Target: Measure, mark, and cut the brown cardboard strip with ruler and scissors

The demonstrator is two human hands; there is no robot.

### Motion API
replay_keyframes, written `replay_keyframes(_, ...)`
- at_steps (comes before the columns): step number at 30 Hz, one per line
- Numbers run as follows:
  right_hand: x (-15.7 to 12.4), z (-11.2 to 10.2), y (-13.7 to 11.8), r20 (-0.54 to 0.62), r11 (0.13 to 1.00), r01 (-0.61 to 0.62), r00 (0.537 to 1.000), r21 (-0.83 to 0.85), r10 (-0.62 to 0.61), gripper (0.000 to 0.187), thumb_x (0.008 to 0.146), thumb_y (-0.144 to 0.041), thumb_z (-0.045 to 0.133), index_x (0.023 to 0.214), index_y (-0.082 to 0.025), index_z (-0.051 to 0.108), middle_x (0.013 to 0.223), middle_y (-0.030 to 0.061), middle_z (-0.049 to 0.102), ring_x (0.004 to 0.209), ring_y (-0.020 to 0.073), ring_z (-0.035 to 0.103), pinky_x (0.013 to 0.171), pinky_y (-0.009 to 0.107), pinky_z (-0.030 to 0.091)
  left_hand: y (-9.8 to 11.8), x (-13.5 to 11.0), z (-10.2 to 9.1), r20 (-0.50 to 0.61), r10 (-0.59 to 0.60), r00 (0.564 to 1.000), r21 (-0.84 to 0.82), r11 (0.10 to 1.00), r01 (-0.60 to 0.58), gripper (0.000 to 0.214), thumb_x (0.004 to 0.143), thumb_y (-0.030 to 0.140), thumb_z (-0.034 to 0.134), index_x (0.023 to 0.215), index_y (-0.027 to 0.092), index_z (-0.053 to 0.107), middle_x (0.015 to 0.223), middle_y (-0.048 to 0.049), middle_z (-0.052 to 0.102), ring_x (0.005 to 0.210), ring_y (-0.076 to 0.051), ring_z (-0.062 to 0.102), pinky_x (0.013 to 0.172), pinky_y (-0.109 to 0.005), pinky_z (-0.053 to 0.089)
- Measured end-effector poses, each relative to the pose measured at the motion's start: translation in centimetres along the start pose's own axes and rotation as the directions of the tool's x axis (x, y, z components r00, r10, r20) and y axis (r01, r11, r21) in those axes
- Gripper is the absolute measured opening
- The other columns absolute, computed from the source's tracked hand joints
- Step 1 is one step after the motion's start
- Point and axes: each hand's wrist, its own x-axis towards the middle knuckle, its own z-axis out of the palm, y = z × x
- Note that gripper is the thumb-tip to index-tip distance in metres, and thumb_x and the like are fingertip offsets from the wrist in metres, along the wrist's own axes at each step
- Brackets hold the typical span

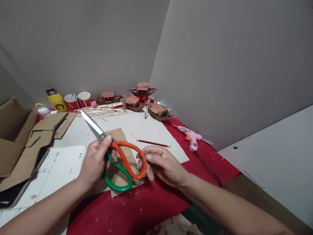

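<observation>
A large pair of scissors (121,153) with one orange and one green handle loop is held up over the table, blades pointing to the far left and nearly closed. My left hand (94,163) grips it around the pivot, thumb on top. At the orange loop, my right hand (166,164) has its fingers closed on the outer edge. Beneath the scissors lies a flat brown cardboard piece (117,134), partly hidden by my hands and the handles. A red and black pencil (153,143) rests on the white sheet (171,151) just beyond my right hand.
A pink glue gun (192,135) lies on the red cloth (207,166) at right. Thin sticks (105,111), small model boats (160,111), paper cups (84,99) and a yellow bottle (56,100) stand at the back. Cardboard pieces (44,138) and a box (14,133) are left.
</observation>
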Motion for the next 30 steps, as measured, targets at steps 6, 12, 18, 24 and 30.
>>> replay_keyframes(6, -0.2, -0.1, -0.2, 0.054, 0.998, 0.052, 0.997, 0.037, -0.054, 0.030, 0.077, -0.033, 0.079, 0.099, -0.016, 0.069, 0.078, 0.0068, 0.078, 0.043, 0.0105, 0.066, 0.039, 0.015, 0.050, -0.2, -0.2, 0.2, 0.032, -0.042, 0.999, -0.136, 0.990, 0.046, 0.032, 0.082, 0.047, 0.069, 0.079, 0.015, 0.067, 0.045, 0.0055, 0.053, 0.036, -0.004, 0.037, 0.035, -0.012, 0.026)
replay_keyframes(12, 0.1, -0.1, 0.1, 0.021, 0.998, 0.050, 0.998, 0.025, -0.051, 0.034, 0.067, -0.030, 0.088, 0.086, -0.015, 0.066, 0.070, 0.0003, 0.075, 0.038, 0.0071, 0.062, 0.036, 0.012, 0.048, -0.4, -0.6, 0.9, 0.031, -0.148, 0.988, -0.252, 0.956, 0.151, 0.030, 0.075, 0.039, 0.078, 0.066, 0.016, 0.062, 0.043, 0.0076, 0.049, 0.036, -0.002, 0.033, 0.035, -0.011, 0.025)
replay_keyframes(18, -0.2, 0.0, 0.2, 0.065, 0.999, 0.024, 0.998, 0.025, -0.026, 0.043, 0.063, -0.036, 0.091, 0.086, -0.016, 0.060, 0.065, -0.0016, 0.072, 0.039, 0.0062, 0.060, 0.038, 0.012, 0.049, -0.5, -0.9, 1.2, 0.086, -0.237, 0.968, -0.244, 0.937, 0.251, 0.052, 0.069, 0.048, 0.080, 0.046, 0.015, 0.046, 0.036, 0.0081, 0.039, 0.031, 0.000, 0.026, 0.030, -0.012, 0.016)
replay_keyframes(24, -0.9, -0.2, 0.4, 0.111, 1.000, 0.001, 0.994, -0.010, 0.000, 0.047, 0.061, -0.040, 0.091, 0.081, -0.017, 0.054, 0.060, -0.0023, 0.070, 0.036, 0.0061, 0.056, 0.036, 0.013, 0.047, -0.8, -1.0, 1.3, 0.146, -0.299, 0.943, -0.247, 0.912, 0.327, 0.051, 0.065, 0.051, 0.082, 0.048, 0.016, 0.049, 0.035, 0.0086, 0.039, 0.029, 0.000, 0.024, 0.030, -0.013, 0.015)
replay_keyframes(30, -1.2, -0.3, 0.2, 0.135, 0.993, 0.054, 0.990, -0.103, -0.039, 0.040, 0.074, -0.038, 0.082, 0.076, -0.019, 0.048, 0.050, -0.0075, 0.060, 0.032, 0.0072, 0.055, 0.034, 0.014, 0.045, -0.9, -0.8, 1.1, 0.195, -0.272, 0.942, -0.241, 0.918, 0.315, 0.046, 0.069, 0.049, 0.079, 0.053, 0.017, 0.050, 0.034, 0.0094, 0.038, 0.029, -0.002, 0.023, 0.031, -0.013, 0.016)
